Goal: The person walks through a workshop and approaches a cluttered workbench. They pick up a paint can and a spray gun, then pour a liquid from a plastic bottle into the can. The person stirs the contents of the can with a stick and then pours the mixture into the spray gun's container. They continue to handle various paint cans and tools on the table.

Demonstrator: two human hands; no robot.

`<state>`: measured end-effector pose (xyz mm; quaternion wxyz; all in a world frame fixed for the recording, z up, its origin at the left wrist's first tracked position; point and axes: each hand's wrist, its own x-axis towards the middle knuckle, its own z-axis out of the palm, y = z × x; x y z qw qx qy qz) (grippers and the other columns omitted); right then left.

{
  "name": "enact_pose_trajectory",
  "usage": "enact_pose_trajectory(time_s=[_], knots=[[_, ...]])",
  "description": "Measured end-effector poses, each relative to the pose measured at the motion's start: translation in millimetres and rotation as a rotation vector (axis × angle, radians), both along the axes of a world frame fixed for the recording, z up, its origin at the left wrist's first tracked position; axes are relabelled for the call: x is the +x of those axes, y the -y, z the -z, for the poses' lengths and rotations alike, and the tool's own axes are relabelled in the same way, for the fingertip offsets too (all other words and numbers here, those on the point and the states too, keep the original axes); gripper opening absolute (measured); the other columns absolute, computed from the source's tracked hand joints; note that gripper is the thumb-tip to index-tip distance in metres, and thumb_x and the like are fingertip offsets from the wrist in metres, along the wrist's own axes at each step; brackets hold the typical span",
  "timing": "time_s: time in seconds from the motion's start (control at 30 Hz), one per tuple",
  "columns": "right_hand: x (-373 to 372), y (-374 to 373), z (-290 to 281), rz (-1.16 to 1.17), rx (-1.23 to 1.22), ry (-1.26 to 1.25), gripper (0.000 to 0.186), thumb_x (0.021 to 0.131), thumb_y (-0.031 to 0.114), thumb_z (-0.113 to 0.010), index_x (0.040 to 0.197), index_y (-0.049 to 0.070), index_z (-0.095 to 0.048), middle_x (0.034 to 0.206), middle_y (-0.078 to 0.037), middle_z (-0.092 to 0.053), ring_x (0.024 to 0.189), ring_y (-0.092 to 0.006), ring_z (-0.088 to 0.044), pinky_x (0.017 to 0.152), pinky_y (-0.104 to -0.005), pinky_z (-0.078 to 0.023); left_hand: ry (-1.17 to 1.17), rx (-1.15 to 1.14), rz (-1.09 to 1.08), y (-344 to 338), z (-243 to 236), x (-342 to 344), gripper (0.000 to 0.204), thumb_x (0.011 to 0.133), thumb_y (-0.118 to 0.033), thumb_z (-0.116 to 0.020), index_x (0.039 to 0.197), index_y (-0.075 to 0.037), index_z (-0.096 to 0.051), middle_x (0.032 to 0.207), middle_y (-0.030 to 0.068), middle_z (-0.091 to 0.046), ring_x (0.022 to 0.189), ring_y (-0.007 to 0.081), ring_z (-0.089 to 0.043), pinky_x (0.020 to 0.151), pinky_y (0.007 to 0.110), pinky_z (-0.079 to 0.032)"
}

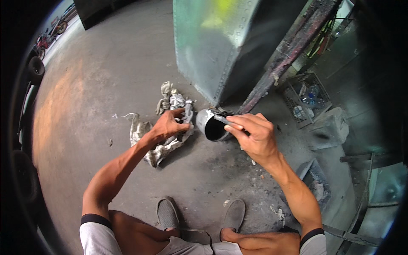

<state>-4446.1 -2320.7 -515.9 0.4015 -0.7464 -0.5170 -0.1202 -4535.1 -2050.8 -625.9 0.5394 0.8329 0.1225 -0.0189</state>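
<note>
Short sleeves [98, 238] pale grey, each ending in dark band [97, 219]. Left hand [168, 126], right hand [258, 137], forearms [123, 165] bare. Shorts [199, 247] pale grey, legs [138, 229] bare below. Shoes [167, 212] grey, slip-on, round-toed, left one finely textured.

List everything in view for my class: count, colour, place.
can: 1+, grey, centre
piece: 1, grey, can's mouth
cloth: count unclear, whitish, left of can
casing: 1, greenish, top
beam: 1, dark, upper right
crate: 1, grey, right
bottle: 1+, clear, in crate
unclear object: 1, whitish, by crate
tray: 1, dark, lower right
motorbike: 1+, red, upper left
tyre: 1+, black, left
floor: 1, grey, beneath
shoes: 2, grey, bottom
sleeves: 2, white, bottom
left hand: 1, bare, at cloth
right hand: 1, bare, holding piece
</note>
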Motion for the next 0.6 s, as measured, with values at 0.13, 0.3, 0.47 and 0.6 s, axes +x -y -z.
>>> enact_pose_trajectory(time_s=[0.13, 0.3, 0.47, 0.6], knots=[[0.2, 7.8, 11.6, 0.040, -0.131, 0.072, 0.019, 0.076, 0.007, -0.077, 0.093, 0.004, -0.070, 0.083, -0.005, -0.070, 0.071, -0.0219, -0.065, 0.065, -0.0327, -0.042, -0.001, 0.044, -0.026, 11.0, -8.0, 4.1, 0.084, 0.065, -0.037, -0.072, 0.133, 0.008, -0.051, 0.116, 0.0225, -0.066, 0.103, 0.0253, -0.064, 0.092, 0.034, -0.048], [-0.1, 7.2, 15.0, 0.123, -0.051, -0.587, 0.017, 0.084, 0.010, -0.073, 0.097, -0.002, -0.070, 0.073, -0.003, -0.068, 0.062, -0.0080, -0.058, 0.059, -0.0251, -0.044, -0.017, 0.129, -0.039, 8.4, 3.1, 3.5, 0.086, 0.064, -0.038, -0.071, 0.131, 0.013, -0.050, 0.111, 0.0260, -0.066, 0.099, 0.0263, -0.065, 0.088, 0.035, -0.050], [7.3, 21.7, -17.1, 0.091, -0.093, -0.212, 0.019, 0.079, 0.007, -0.076, 0.096, 0.001, -0.072, 0.074, -0.004, -0.067, 0.065, -0.0102, -0.058, 0.063, -0.0257, -0.043, -0.038, 0.109, -0.028, 3.4, 9.7, 1.0, 0.086, 0.065, -0.039, -0.071, 0.128, 0.016, -0.051, 0.107, 0.0259, -0.067, 0.096, 0.0268, -0.066, 0.086, 0.035, -0.051], [6.2, 24.0, -25.7, -0.010, -0.157, 0.118, 0.023, 0.074, 0.005, -0.079, 0.095, 0.003, -0.071, 0.073, -0.003, -0.066, 0.067, -0.0163, -0.061, 0.066, -0.0291, -0.042, -0.039, 0.141, -0.035, 6.4, 8.2, 0.5, 0.083, 0.066, -0.039, -0.071, 0.125, 0.017, -0.052, 0.104, 0.0259, -0.068, 0.093, 0.0268, -0.067, 0.084, 0.035, -0.051]])
